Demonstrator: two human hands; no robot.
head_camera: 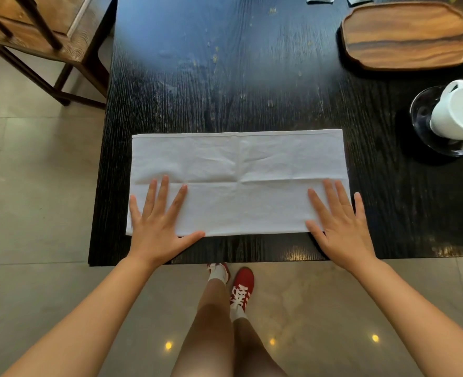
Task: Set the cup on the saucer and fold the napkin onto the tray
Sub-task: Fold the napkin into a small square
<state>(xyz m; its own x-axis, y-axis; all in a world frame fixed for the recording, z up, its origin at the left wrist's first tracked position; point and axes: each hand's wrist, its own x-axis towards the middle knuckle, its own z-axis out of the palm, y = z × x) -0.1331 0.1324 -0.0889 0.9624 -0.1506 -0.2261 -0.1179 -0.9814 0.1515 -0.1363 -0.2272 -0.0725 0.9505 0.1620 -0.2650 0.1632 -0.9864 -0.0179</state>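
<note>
Napkin: white cloth, lying flat as a long rectangle near the front edge of the tabletop. It looks folded once already, though I cannot confirm the layers. Crease lines run lengthwise and across the middle.

Left hand: mine, open, fingers spread, palm down on the napkin's near left corner. It grips nothing.

Right hand: mine, open and flat, fingers spread, on the near right corner, with the little finger over the cloth's right edge. It grips nothing.

Cup: white, handle turned away from me, already standing on the saucer, a clear glass dish at the right edge of the view. I judge that half of the task done.

Tray: oval, wood, far right of the tabletop, well apart from the napkin, bare.

Step in hand, as I judge it: pressing the fold flat before the next one. To do it well:
- smooth outward from the middle, so wrinkles leave by the ends;
- check that the near edge lines up before folding again;
- pinch both corners of one short end and bring them to the other, edges matched;
- press the new crease, then carry the napkin to the tray without letting it open.
</note>
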